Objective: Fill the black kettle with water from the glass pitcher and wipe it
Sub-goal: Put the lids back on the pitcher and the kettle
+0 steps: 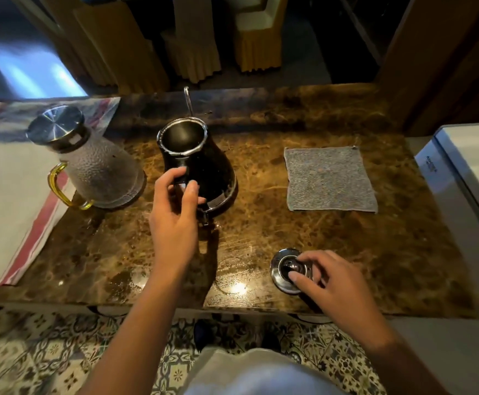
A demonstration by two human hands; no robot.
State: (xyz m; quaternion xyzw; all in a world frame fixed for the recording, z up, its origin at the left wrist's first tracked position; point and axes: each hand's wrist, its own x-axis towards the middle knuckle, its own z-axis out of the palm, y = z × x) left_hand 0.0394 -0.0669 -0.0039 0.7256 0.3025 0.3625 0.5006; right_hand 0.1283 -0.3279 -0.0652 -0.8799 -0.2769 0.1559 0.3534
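Observation:
The black kettle (pixel 204 163) stands lidless on the brown marble counter (pixel 261 232), its thin spout pointing away from me. My left hand (pixel 174 212) is closed around the kettle's handle on its near side. The kettle's round lid (pixel 282 276) lies on the counter near the front edge, and my right hand (pixel 335 283) rests on it with fingertips pinching its knob. The glass pitcher (pixel 95 163), with a steel lid and a yellow handle, stands to the left of the kettle. A grey cloth (pixel 329 179) lies flat to the right.
A white towel with red stripes (pixel 10 195) covers the counter's left end. A white appliance (pixel 466 178) sits at the right edge. Draped chairs (pixel 192 47) stand beyond the counter. Patterned floor tiles (pixel 47 352) lie below the near edge.

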